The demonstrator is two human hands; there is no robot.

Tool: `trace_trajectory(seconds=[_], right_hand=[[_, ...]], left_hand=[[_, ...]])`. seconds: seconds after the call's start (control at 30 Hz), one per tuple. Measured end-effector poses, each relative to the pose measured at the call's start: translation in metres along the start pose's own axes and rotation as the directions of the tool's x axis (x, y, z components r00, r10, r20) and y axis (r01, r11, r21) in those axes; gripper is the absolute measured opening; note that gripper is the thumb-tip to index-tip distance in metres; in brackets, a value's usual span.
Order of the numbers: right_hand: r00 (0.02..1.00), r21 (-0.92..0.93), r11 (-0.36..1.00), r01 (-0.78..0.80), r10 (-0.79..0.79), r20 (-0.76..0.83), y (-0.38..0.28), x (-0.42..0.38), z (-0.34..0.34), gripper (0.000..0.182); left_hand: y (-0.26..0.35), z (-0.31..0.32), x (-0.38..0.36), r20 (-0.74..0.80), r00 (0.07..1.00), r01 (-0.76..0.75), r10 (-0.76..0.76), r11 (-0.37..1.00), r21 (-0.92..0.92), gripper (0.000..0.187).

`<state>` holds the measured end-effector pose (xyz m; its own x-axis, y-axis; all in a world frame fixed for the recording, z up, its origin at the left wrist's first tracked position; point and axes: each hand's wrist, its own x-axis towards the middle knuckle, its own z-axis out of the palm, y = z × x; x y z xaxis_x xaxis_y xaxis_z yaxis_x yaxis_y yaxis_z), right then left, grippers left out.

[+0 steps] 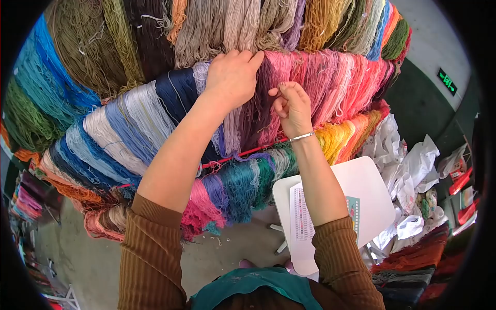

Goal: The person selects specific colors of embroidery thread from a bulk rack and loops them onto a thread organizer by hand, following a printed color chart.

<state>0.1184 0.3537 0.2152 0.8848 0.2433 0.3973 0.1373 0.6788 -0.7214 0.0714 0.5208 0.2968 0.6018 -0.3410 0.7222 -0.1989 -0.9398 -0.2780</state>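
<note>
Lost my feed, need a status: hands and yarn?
Left hand pressed flat on purple yarn hanks. Right hand pinching a strand beside pink hanks. Nothing in the way.

Rows of hanging yarn skeins (155,103) fill the space ahead, stacked one row above another. The left hand (231,77) rests on the middle row; the right hand (292,107) is just right of it, against the same row. Below the right forearm sits a white square stool (372,196) bearing a printed paper sheet (302,227). Crumpled white plastic bags (408,160) lie right of the stool.
</note>
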Motion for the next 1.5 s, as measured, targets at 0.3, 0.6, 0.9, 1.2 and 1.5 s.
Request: trace_trajectory(seconds=[0.3, 0.6, 0.9, 1.2, 1.5], right_hand=[[1.000, -0.036, 0.999, -0.007, 0.007, 0.007, -0.002, -0.001, -0.001, 0.006], [0.999, 0.013, 0.999, -0.036, 0.036, -0.026, -0.003, -0.002, 0.001, 0.005], [1.000, -0.373, 0.928, -0.001, -0.002, -0.008, 0.011, -0.045, -0.009, 0.009], [0.989, -0.823, 0.559, -0.101, 0.143, -0.024, 0.000, -0.219, -0.068, 0.010], [0.824, -0.599, 0.566, -0.566, 0.417, -0.384, -0.063, -0.391, -0.096, 0.011]], left_hand=[[0.001, 0.001, 0.000, 0.002, 1.000, 0.004, -0.004, 1.000, 0.021, 0.049], [0.005, 0.000, 0.000, -0.030, 1.000, 0.006, -0.004, 0.999, 0.040, 0.049], [0.018, 0.009, 0.007, -0.080, 0.990, 0.121, -0.112, 0.985, 0.125, 0.051], [0.019, 0.023, 0.010, -0.154, 0.983, 0.130, -0.098, 0.969, 0.213, 0.043], [0.015, 0.031, 0.008, -0.220, 0.975, 0.094, -0.031, 0.955, 0.283, 0.040]])
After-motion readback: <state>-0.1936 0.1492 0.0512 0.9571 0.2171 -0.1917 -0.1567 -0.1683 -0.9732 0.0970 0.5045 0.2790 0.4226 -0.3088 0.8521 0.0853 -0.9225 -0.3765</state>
